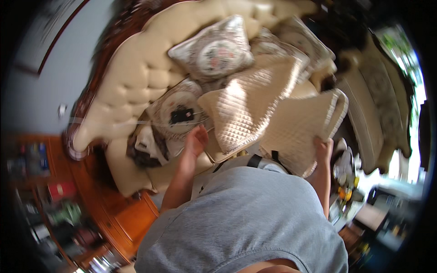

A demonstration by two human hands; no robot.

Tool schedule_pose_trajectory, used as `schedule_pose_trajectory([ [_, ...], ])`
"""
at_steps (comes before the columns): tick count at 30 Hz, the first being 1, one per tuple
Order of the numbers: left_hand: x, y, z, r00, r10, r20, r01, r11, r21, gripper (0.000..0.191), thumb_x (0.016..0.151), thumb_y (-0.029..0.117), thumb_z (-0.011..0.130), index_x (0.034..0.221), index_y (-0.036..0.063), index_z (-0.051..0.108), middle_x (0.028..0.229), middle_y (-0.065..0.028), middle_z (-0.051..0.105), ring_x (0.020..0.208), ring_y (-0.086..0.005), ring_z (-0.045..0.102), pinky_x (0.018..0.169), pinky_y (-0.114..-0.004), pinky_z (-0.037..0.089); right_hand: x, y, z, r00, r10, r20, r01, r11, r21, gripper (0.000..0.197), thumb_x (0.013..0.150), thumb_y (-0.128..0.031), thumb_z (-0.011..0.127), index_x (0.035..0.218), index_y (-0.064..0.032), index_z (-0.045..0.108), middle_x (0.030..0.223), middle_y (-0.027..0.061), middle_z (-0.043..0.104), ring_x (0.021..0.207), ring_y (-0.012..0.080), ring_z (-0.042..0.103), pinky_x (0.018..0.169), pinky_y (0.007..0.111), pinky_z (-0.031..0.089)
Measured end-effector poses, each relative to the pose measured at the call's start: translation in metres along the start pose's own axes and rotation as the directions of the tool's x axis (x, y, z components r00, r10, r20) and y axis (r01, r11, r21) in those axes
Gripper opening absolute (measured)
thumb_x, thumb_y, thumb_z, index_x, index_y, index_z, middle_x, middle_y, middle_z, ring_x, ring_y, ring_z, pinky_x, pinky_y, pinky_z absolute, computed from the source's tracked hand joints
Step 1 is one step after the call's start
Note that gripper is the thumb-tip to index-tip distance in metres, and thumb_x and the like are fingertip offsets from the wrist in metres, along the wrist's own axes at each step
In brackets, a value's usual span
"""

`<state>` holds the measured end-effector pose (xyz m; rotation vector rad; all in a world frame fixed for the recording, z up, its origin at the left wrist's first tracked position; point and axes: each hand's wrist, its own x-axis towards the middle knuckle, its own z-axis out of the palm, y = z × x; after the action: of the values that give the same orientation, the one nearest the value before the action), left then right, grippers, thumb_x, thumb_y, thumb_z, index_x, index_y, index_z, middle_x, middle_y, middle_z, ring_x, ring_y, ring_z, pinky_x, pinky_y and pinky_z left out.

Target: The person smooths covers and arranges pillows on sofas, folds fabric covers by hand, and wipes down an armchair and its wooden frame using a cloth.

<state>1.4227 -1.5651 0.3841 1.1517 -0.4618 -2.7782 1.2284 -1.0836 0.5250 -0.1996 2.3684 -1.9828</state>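
Observation:
My right hand grips the edge of a beige quilted sofa cover, which hangs folded in front of me. Another part of quilted beige cloth, shiny in the light, drapes over the seat of a cream tufted leather sofa. Whether the two parts are one piece I cannot tell. My left hand is raised, blurred, just below a floral cushion, with nothing visible in it. On that cushion lies a black device, perhaps a phone, with a white cable.
More floral cushions lean on the sofa back. A white and dark bundle lies on the seat at left. A wooden cabinet with cluttered shelves stands at lower left. At right are another sofa and a cluttered surface.

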Motion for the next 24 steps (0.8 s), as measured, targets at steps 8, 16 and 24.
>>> schedule_pose_trajectory([
  [8,-0.119,-0.051,-0.085,0.926,0.162,-0.341,-0.206,0.974,-0.098,0.021,0.087,0.017,0.068,0.102,0.0027,0.066,0.076,-0.0029,0.062,0.064,-0.0119,0.057,0.058,-0.023,0.047,0.219,-0.079,0.022,0.988,0.125,0.093,-0.141,0.972,0.189,0.047,0.085,-0.019,0.064,0.121,0.0096,0.054,0.114,0.0195,0.059,0.1,0.0301,0.06,0.085,0.042,0.052],
  [16,-0.202,-0.128,-0.058,0.663,0.503,-0.554,-0.623,0.781,-0.036,0.015,0.091,0.017,0.061,0.097,0.0036,0.065,0.083,-0.0074,0.067,0.07,-0.0148,0.063,0.064,-0.027,0.053,0.383,-0.094,0.248,0.732,-0.321,0.601,0.024,0.894,0.447,0.047,0.099,-0.021,0.048,0.141,-0.0033,0.036,0.141,0.024,0.044,0.122,0.0437,0.051,0.107,0.047,0.043],
  [24,-0.296,-0.293,-0.096,0.379,0.353,-0.855,-0.702,0.712,-0.017,0.02,0.091,0.023,0.061,0.102,0.0076,0.067,0.087,-0.0059,0.066,0.076,-0.016,0.063,0.069,-0.029,0.053,0.097,0.02,0.449,-0.162,0.187,0.969,-0.242,0.945,-0.222,0.041,0.092,-0.012,0.059,0.131,0.0001,0.049,0.12,0.0127,0.06,0.103,0.0244,0.063,0.085,0.03,0.056],
])
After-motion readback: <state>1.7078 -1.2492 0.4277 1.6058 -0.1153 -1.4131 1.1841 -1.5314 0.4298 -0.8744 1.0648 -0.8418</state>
